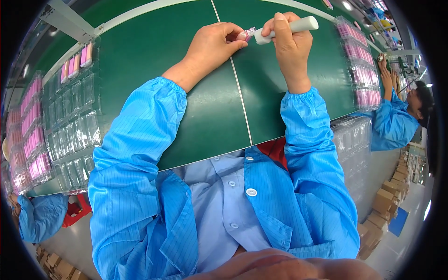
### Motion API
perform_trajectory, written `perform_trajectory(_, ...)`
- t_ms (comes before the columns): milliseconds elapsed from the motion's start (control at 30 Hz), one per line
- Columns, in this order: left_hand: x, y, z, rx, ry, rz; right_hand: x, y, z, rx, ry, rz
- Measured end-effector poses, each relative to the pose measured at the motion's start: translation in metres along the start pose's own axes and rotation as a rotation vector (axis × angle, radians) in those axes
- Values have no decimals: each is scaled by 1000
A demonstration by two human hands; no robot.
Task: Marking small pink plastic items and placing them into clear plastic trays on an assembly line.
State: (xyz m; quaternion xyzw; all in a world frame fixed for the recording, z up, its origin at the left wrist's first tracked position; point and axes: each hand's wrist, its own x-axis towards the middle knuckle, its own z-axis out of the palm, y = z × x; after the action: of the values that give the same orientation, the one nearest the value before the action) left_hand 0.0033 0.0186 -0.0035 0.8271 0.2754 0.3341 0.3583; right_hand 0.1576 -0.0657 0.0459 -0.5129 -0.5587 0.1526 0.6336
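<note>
My left hand (212,44) pinches a small pink part (244,35) over the green table (154,56). My right hand (289,39) grips a pale, pen-shaped tool (305,23), whose tip meets the pink part's clear end. Both hands hover above the white seam line (240,95) running down the table's middle. My blue sleeves reach up from the lower edge.
A clear blister tray (70,121) with mostly bare pockets lies at left, a few pink parts (74,65) at its top. Trays filled with pink parts (30,135) sit further left, more trays (361,70) at right. A co-worker in blue (396,116) works at right; cardboard boxes (387,200) stand on the floor.
</note>
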Motion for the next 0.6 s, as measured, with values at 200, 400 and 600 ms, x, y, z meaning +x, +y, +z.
perform_trajectory(200, -1, -2, 0, -21, -14, -8, 0, 9, 3, -56, -83, -8)
perform_trajectory(400, 0, -2, -1, -69, -15, -15, -1, 10, 2, -43, -33, 19)
perform_trajectory(600, 0, 1, 1, 10, -9, -8, 5, 2, -24, 309, 114, 27)
